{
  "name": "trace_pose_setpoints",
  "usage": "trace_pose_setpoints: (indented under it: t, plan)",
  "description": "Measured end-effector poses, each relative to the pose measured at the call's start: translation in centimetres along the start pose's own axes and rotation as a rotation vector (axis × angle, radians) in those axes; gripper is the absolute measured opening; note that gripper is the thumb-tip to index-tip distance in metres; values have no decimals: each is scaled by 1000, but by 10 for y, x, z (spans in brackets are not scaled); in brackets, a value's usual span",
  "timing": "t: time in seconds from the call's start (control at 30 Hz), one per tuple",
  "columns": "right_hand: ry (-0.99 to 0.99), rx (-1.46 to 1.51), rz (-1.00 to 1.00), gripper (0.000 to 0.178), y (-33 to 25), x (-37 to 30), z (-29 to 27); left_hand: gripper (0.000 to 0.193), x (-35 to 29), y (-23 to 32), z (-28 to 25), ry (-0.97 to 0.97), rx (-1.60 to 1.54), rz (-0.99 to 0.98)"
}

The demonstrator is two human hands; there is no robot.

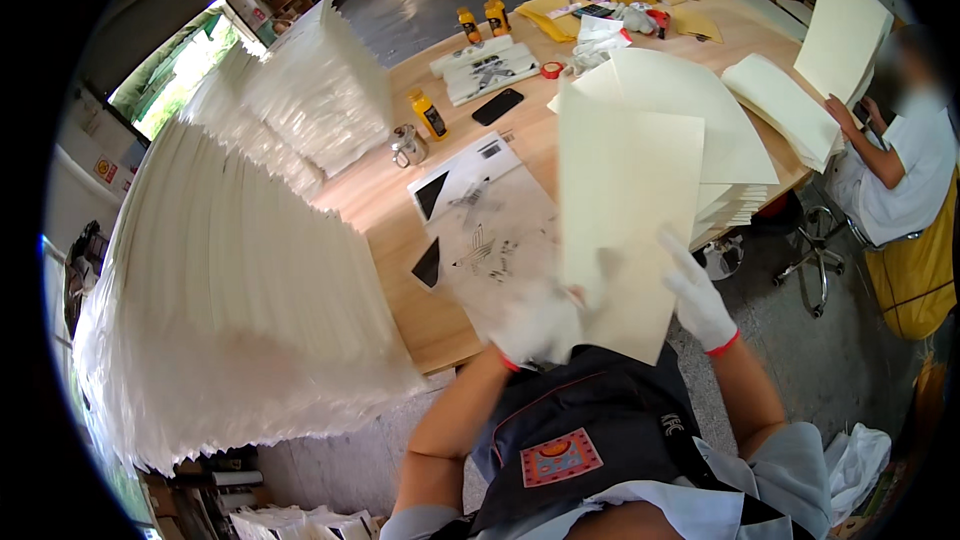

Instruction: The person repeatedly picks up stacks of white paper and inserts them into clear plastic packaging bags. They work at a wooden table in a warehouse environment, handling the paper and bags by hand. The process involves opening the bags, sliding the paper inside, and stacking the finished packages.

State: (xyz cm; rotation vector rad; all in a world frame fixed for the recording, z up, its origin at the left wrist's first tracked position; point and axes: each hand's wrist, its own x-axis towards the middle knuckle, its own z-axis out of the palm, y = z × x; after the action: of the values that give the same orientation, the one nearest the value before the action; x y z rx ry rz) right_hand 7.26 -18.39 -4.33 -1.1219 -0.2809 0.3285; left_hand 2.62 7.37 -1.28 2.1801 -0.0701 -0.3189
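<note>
Cream-coloured card sheets (635, 210) stand nearly upright in front of me, their lower corner close to my dark apron. My left hand (540, 325), in a white glove with a red cuff, closes on their lower left edge; motion blurs its fingers. At the right edge is my right hand (703, 302), gloved the same way, its fingers stretched out and apart against or just beside the sheets. Beneath and left of the sheets lie clear printed plastic bags (490, 230) with black corner patches. A fanned stack of cream sheets (735, 145) rests behind on the table.
Tall stacks of plastic-wrapped sheets (230, 310) rise at the left. On the wooden table (350, 185) are a phone (497, 107), a yellow bottle (428, 115), a metal mug (408, 146) and red tape (551, 70). A seated person (905, 155) handles sheets at the right.
</note>
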Motion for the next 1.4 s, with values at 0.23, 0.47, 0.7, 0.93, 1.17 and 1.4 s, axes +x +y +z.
trace_pose_setpoints:
  t: [0.23,0.47,0.7,0.93,1.17,1.4]
  plan:
    - [143,-812,-93,33,9,6,27,75,-14,39,49,208,258,358]
    - [-304,-1553,-632,13,-58,-2,41,52,-36,-14,-106,242,-1051,190]
    - [-757,-1808,-260,13,-38,24,66,59,-71,12,-29,139,-4,133]
    - [-514,-770,319,29,56,56,37,29,-85,-29,42,364,141,539]
    - [-325,-1320,-229,33,102,48,85,34,-25,43,44,344,184,521]
    - [-342,-1466,-550,43,69,-12,80,26,-32,-45,46,528,-166,109]
